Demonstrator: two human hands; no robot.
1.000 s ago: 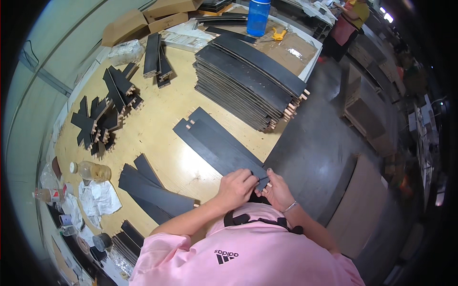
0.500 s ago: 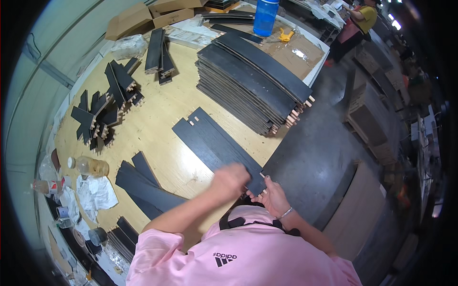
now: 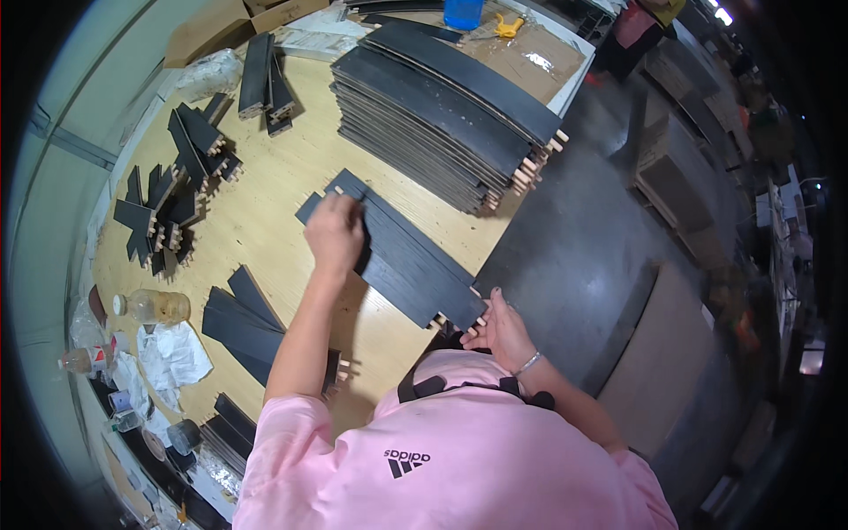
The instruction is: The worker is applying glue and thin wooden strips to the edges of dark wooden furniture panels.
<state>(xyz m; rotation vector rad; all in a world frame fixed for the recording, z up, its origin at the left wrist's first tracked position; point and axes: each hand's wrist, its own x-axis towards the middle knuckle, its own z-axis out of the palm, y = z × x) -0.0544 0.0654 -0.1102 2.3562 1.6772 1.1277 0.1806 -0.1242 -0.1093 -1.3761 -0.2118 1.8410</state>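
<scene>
Two flat black boards (image 3: 415, 256) lie side by side, slanting across the table in front of me. At their far end my left hand (image 3: 336, 231) is closed, its fingertips pinched at the pale wooden dowels (image 3: 338, 190) lying there; the fingers hide most of them. My right hand (image 3: 505, 331) is at the near end, where several dowel pegs (image 3: 477, 329) stick out. Its thumb stands away from the board and its fingers touch the pegged end from below, loosely spread.
A tall stack of black pegged boards (image 3: 424, 124) stands beyond. Shorter black pieces (image 3: 155, 216) lie heaped on the left, with more boards (image 3: 238, 327) near my left forearm. A plastic bottle (image 3: 155, 306) and crumpled paper (image 3: 172, 353) sit at the left edge. A yellow clamp (image 3: 507, 26) lies at the back.
My left hand has moved from the near end of the boards to the dowels at the far end. The right thumb has lifted off the board. The whole view has shifted slightly.
</scene>
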